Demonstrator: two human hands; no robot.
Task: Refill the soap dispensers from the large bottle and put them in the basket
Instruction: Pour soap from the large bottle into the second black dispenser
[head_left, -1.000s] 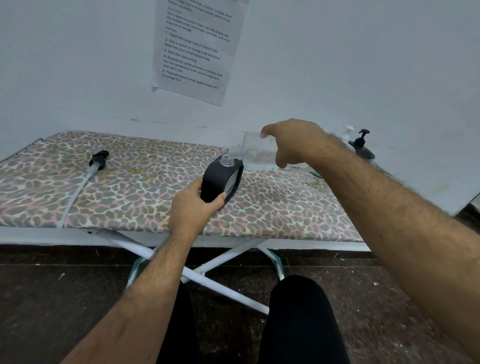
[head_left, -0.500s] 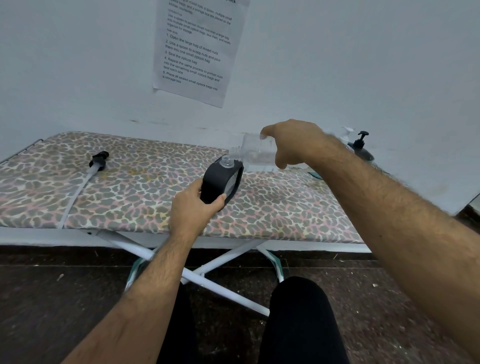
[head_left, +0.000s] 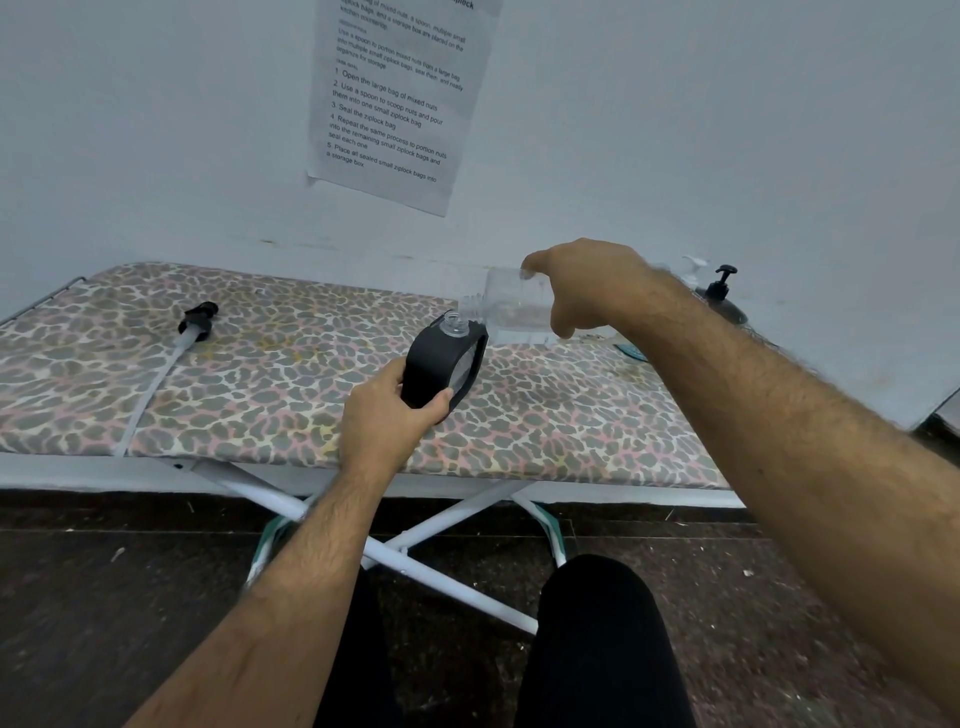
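My left hand grips a black soap dispenser with an open clear neck, tilted above the leopard-print board. My right hand holds a large clear bottle tipped on its side, its mouth right at the dispenser's neck. The dispenser's black pump head with its long white tube lies on the board at the left. A second black pump dispenser stands at the far right, partly behind my right forearm, with a clear pump top beside it.
The board stands on white crossed legs against a white wall with a printed sheet. A teal object peeks out under my right forearm. My dark-clad knees are in front, over a dark floor.
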